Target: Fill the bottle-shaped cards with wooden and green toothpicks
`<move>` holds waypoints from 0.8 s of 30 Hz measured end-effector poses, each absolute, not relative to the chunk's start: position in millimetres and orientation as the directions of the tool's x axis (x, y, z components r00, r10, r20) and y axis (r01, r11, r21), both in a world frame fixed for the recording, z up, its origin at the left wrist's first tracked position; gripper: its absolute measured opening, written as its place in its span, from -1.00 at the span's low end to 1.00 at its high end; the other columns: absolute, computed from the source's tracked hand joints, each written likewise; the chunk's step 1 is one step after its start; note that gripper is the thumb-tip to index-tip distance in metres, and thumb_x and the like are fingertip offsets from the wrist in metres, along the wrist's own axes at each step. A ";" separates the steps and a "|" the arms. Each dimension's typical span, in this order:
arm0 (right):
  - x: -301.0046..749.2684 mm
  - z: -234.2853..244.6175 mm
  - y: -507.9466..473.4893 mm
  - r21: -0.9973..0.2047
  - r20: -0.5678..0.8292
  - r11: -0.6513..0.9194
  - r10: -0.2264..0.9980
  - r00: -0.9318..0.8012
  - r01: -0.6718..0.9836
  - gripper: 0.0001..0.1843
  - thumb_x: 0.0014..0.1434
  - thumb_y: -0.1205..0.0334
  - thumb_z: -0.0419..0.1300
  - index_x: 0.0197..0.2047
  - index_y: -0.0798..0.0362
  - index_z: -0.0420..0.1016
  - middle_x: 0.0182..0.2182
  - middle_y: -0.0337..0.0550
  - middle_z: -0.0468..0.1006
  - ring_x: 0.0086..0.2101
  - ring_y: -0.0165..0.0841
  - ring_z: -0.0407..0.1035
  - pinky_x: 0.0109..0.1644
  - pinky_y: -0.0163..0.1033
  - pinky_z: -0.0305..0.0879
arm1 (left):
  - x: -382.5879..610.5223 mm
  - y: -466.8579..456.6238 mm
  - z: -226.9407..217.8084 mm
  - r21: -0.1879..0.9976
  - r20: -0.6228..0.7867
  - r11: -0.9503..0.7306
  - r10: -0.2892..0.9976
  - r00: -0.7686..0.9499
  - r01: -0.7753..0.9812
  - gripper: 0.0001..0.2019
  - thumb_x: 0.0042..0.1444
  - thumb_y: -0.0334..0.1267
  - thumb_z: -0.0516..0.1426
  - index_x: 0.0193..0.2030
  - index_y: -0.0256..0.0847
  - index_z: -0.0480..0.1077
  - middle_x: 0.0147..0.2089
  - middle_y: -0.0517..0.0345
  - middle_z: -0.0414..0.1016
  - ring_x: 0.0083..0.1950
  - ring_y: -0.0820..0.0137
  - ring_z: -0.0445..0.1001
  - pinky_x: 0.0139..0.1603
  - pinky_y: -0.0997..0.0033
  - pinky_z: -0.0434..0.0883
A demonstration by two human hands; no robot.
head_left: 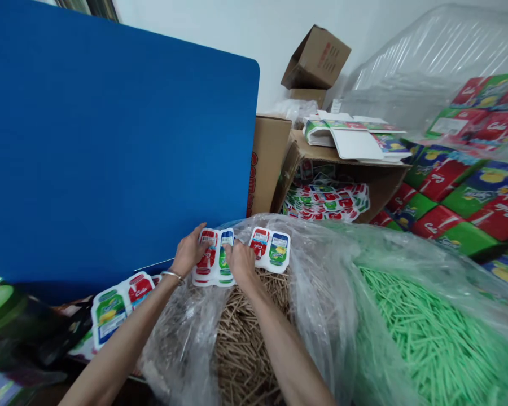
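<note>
My left hand and my right hand both grip a printed card with bottle-shaped red, green and blue panels, held just above an open plastic bag of brown sticks. My left wrist wears a thin bracelet. A second printed card lies right of my right hand on the bag's plastic. A third card lies lower left beside my left forearm.
A tall blue panel stands at the left. A bag of green sticks fills the right. Behind are cardboard boxes, an open box of stacked printed cards, and rows of colourful printed cartons.
</note>
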State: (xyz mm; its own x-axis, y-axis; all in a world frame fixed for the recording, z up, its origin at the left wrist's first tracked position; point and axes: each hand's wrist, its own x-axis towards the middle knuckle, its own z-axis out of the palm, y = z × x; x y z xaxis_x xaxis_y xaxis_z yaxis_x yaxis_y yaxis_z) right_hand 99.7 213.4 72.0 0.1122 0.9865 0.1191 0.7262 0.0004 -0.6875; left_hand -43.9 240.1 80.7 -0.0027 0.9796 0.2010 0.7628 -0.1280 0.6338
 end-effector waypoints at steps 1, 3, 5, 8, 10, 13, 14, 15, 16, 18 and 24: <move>100.9 70.4 213.2 -0.665 0.141 0.009 0.984 0.113 0.747 -0.67 0.19 0.19 0.11 -0.12 0.31 0.45 -0.29 0.29 0.58 -0.23 -0.02 0.48 -0.19 -0.08 0.32 | -40.1 240.5 80.0 0.577 0.226 -0.144 0.974 0.012 0.804 -0.50 0.08 -0.40 0.09 0.20 -0.37 0.23 0.09 -0.29 0.42 0.10 -0.07 0.37 0.05 -0.04 0.29; 108.0 67.2 205.5 -0.630 0.194 0.040 0.975 0.107 0.775 -0.57 0.21 0.13 0.10 0.02 0.31 0.35 -0.19 0.30 0.54 -0.15 -0.01 0.44 -0.15 -0.07 0.30 | -28.8 238.1 80.2 0.477 0.261 -0.186 0.963 0.064 0.859 -0.51 0.13 -0.48 0.01 0.24 -0.40 0.17 0.22 -0.35 0.25 0.22 -0.08 0.21 0.14 -0.08 0.18; 118.4 64.1 190.4 -0.608 0.240 0.076 0.966 0.092 0.791 -0.59 0.24 0.16 0.04 0.06 0.26 0.31 -0.11 0.24 0.50 -0.08 -0.05 0.40 -0.09 -0.09 0.28 | -11.5 236.5 82.4 0.401 0.264 -0.248 0.953 0.148 0.882 -0.56 0.19 -0.47 -0.05 0.23 -0.36 0.19 0.25 -0.27 0.22 0.26 0.01 0.16 0.21 -0.01 0.12; 131.0 57.7 158.9 -0.595 0.261 0.122 0.964 0.048 0.794 -0.72 0.26 0.30 -0.02 -0.05 0.18 0.41 -0.17 0.10 0.53 -0.14 -0.15 0.43 -0.10 -0.16 0.30 | 25.4 245.7 86.5 0.330 0.184 -0.337 0.939 0.290 0.882 -0.67 0.26 -0.31 -0.03 0.13 -0.24 0.30 0.14 -0.10 0.38 0.18 0.17 0.29 0.18 0.12 0.20; 134.7 49.7 133.4 -0.601 0.268 0.169 0.963 -0.002 0.781 -0.75 0.24 0.33 -0.01 -0.12 0.12 0.45 -0.24 -0.01 0.56 -0.21 -0.23 0.46 -0.14 -0.23 0.33 | 53.2 260.3 87.0 0.297 0.088 -0.338 0.941 0.327 0.893 -0.71 0.24 -0.20 0.04 0.04 -0.25 0.35 0.04 -0.02 0.45 0.05 0.22 0.41 0.07 0.07 0.31; 138.8 30.0 91.6 -0.632 0.337 0.275 0.939 -0.063 0.725 -0.75 0.23 0.35 -0.03 -0.18 0.07 0.47 -0.33 -0.10 0.57 -0.30 -0.27 0.48 -0.21 -0.26 0.38 | 86.4 286.4 83.4 0.237 -0.055 -0.268 0.956 0.289 0.934 -0.72 0.19 -0.17 0.11 -0.04 -0.29 0.38 -0.03 0.00 0.46 -0.06 0.25 0.47 -0.05 0.07 0.39; 141.8 22.2 77.6 -0.645 0.360 0.288 0.931 -0.050 0.708 -0.74 0.23 0.34 -0.05 -0.19 0.06 0.47 -0.37 -0.11 0.57 -0.34 -0.28 0.49 -0.26 -0.26 0.39 | 92.9 294.3 81.6 0.220 -0.094 -0.249 0.957 0.274 0.943 -0.73 0.19 -0.18 0.11 -0.05 -0.29 0.38 -0.03 0.01 0.46 -0.07 0.25 0.47 -0.06 0.08 0.40; 146.2 14.5 64.1 -0.659 0.381 0.300 0.924 -0.038 0.689 -0.73 0.24 0.34 -0.06 -0.19 0.06 0.46 -0.37 -0.11 0.57 -0.35 -0.28 0.49 -0.28 -0.27 0.40 | 96.8 301.1 79.7 0.210 -0.128 -0.236 0.955 0.266 0.949 -0.73 0.19 -0.18 0.11 -0.04 -0.29 0.38 -0.03 0.01 0.45 -0.08 0.26 0.47 -0.08 0.10 0.41; 152.1 7.5 51.2 -0.670 0.406 0.314 0.914 -0.021 0.672 -0.73 0.25 0.33 -0.06 -0.18 0.06 0.46 -0.37 -0.10 0.57 -0.34 -0.29 0.50 -0.28 -0.28 0.41 | 98.2 306.8 77.9 0.204 -0.156 -0.228 0.953 0.261 0.952 -0.74 0.19 -0.19 0.11 -0.04 -0.28 0.37 -0.03 0.02 0.45 -0.09 0.27 0.47 -0.09 0.11 0.42; 167.6 -2.6 28.3 -0.691 0.437 0.323 0.899 0.018 0.647 -0.75 0.25 0.34 -0.04 -0.13 0.06 0.44 -0.35 -0.10 0.59 -0.32 -0.33 0.51 -0.26 -0.33 0.42 | 96.1 314.2 75.0 0.202 -0.187 -0.216 0.949 0.254 0.955 -0.74 0.19 -0.18 0.10 -0.04 -0.26 0.37 -0.04 0.03 0.46 -0.11 0.29 0.48 -0.12 0.15 0.44; 215.4 2.8 -12.1 -0.726 0.450 0.250 0.877 0.169 0.641 -0.78 0.21 0.35 0.05 -0.15 0.05 0.49 -0.33 -0.12 0.62 -0.32 -0.36 0.53 -0.21 -0.39 0.44 | 92.5 309.6 76.1 0.202 -0.079 -0.205 0.971 0.225 0.958 -0.75 0.19 -0.18 0.11 -0.05 -0.27 0.39 -0.02 0.03 0.46 -0.04 0.25 0.46 -0.05 0.09 0.40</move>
